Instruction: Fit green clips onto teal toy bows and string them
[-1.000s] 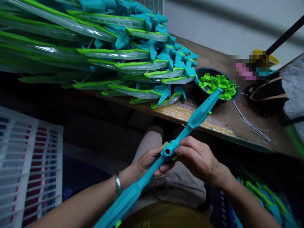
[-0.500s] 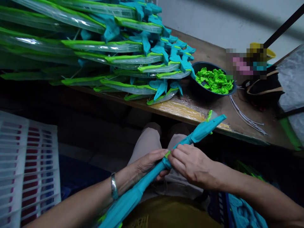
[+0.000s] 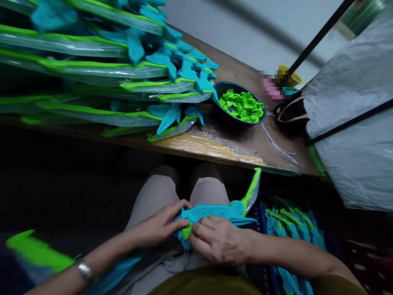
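Over the lap, a teal plastic toy part (image 3: 211, 210) with a bright green piece (image 3: 186, 231) at its joint lies between both hands. My left hand (image 3: 172, 223) is closed on the part's left end, thumb against the joint. My right hand (image 3: 219, 241) has its fingers curled over the part just right of the green piece. A green and clear wing (image 3: 252, 190) sticks up from the part's right end. At the lower left, another green and clear wing (image 3: 39, 254) shows beyond my left wrist, blurred.
A table (image 3: 245, 143) holds a tall pile of green, clear and teal parts (image 3: 101, 73), a dark bowl (image 3: 219, 110) of small green pieces and white cords (image 3: 278, 149). A blue crate (image 3: 265, 246) with teal parts stands at the right. A silvery wrapped bundle (image 3: 362, 123) is beyond.
The teal part has turned from a long diagonal to nearly level, and its green and clear wings now show spread. Both hands remain on it, lower and further left. The view has shifted right.
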`<state>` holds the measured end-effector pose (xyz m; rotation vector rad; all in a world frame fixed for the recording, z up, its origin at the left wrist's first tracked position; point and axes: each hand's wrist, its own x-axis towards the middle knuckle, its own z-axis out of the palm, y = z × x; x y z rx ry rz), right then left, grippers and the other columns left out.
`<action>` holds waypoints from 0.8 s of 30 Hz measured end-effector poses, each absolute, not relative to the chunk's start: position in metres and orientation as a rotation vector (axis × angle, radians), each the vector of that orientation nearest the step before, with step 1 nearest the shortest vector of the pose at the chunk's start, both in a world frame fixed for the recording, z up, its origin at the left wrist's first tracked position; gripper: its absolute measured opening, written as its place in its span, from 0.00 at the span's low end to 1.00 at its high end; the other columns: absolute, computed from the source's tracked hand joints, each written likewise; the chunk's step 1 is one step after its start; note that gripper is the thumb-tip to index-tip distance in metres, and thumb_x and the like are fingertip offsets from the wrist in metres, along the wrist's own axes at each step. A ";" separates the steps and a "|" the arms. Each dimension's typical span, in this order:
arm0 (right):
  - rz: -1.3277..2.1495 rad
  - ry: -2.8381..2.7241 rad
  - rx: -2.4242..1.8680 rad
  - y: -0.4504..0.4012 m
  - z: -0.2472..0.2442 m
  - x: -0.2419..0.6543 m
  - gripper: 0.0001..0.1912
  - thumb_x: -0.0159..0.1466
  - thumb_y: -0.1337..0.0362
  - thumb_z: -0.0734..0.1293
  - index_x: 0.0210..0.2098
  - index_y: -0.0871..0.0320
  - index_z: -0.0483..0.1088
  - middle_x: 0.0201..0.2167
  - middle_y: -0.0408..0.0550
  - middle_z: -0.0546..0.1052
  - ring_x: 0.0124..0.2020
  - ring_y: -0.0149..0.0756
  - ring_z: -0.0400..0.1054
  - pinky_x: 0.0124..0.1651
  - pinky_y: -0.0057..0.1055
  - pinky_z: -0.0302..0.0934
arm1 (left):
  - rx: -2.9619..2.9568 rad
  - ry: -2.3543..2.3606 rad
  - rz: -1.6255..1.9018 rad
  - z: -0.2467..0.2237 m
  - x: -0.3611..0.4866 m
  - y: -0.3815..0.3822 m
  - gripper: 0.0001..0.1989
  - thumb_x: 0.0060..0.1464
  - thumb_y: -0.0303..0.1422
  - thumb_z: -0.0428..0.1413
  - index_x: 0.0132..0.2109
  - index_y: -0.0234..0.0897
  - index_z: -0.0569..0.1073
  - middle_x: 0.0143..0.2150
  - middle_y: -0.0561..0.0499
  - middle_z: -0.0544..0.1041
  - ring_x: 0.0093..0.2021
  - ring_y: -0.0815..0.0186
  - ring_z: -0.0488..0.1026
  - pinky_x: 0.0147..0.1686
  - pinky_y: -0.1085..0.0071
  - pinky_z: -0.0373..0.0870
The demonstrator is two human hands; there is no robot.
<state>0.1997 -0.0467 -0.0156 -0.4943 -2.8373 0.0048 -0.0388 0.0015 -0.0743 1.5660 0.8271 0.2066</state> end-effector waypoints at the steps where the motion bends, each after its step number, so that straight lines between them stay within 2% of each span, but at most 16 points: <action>1: 0.017 -2.777 -0.565 -0.040 -0.015 0.208 0.11 0.73 0.69 0.60 0.48 0.68 0.72 0.38 0.53 0.74 0.36 0.39 0.66 0.36 0.34 0.60 | 1.583 0.849 0.196 -0.082 -0.039 0.001 0.23 0.64 0.50 0.50 0.56 0.38 0.66 0.52 0.45 0.73 0.53 0.56 0.70 0.56 0.65 0.63; 3: 0.022 -2.640 -0.876 -0.016 -0.010 0.237 0.11 0.74 0.65 0.61 0.46 0.64 0.72 0.38 0.52 0.75 0.36 0.37 0.67 0.38 0.33 0.62 | 1.593 0.906 0.167 -0.099 -0.037 -0.001 0.24 0.63 0.51 0.48 0.56 0.38 0.65 0.53 0.43 0.74 0.55 0.54 0.71 0.58 0.63 0.63; 5: -0.007 -2.458 -1.377 0.017 -0.001 0.280 0.12 0.74 0.59 0.62 0.44 0.60 0.73 0.40 0.51 0.76 0.41 0.36 0.69 0.45 0.30 0.64 | 1.558 0.953 0.133 -0.112 -0.033 -0.003 0.26 0.61 0.53 0.47 0.55 0.37 0.66 0.52 0.42 0.76 0.54 0.52 0.72 0.57 0.61 0.65; 8: -0.199 -2.158 -1.899 0.071 0.009 0.354 0.13 0.74 0.66 0.57 0.43 0.65 0.72 0.40 0.57 0.74 0.41 0.39 0.69 0.46 0.33 0.63 | 1.451 0.976 0.103 -0.121 -0.026 -0.006 0.29 0.57 0.56 0.48 0.53 0.37 0.67 0.51 0.41 0.77 0.53 0.50 0.74 0.55 0.61 0.67; 11: -0.345 -1.944 -2.248 0.114 0.009 0.409 0.12 0.72 0.70 0.58 0.45 0.68 0.72 0.46 0.62 0.73 0.46 0.42 0.68 0.51 0.36 0.61 | 1.427 0.978 0.114 -0.122 -0.021 -0.008 0.30 0.57 0.56 0.48 0.54 0.37 0.67 0.51 0.41 0.78 0.53 0.50 0.75 0.55 0.62 0.68; 14: -0.384 -1.851 -2.503 0.137 0.006 0.433 0.09 0.72 0.67 0.61 0.46 0.65 0.71 0.49 0.57 0.72 0.50 0.42 0.67 0.54 0.39 0.60 | 1.449 0.993 0.131 -0.126 -0.021 -0.010 0.30 0.57 0.55 0.47 0.55 0.37 0.68 0.53 0.39 0.78 0.55 0.49 0.74 0.57 0.60 0.67; 20: -0.306 -1.828 -2.788 0.158 0.013 0.441 0.12 0.72 0.60 0.66 0.45 0.65 0.72 0.46 0.53 0.74 0.47 0.40 0.70 0.53 0.41 0.65 | 1.564 1.164 0.133 -0.144 -0.031 -0.013 0.35 0.58 0.55 0.46 0.62 0.33 0.67 0.61 0.33 0.74 0.61 0.43 0.70 0.62 0.48 0.63; 24: -0.269 -1.963 -2.737 0.157 0.030 0.419 0.10 0.72 0.63 0.66 0.45 0.66 0.72 0.45 0.54 0.75 0.47 0.40 0.71 0.53 0.41 0.66 | 1.686 1.239 0.400 -0.121 -0.023 -0.012 0.33 0.60 0.54 0.48 0.60 0.34 0.71 0.64 0.35 0.70 0.66 0.43 0.64 0.66 0.48 0.58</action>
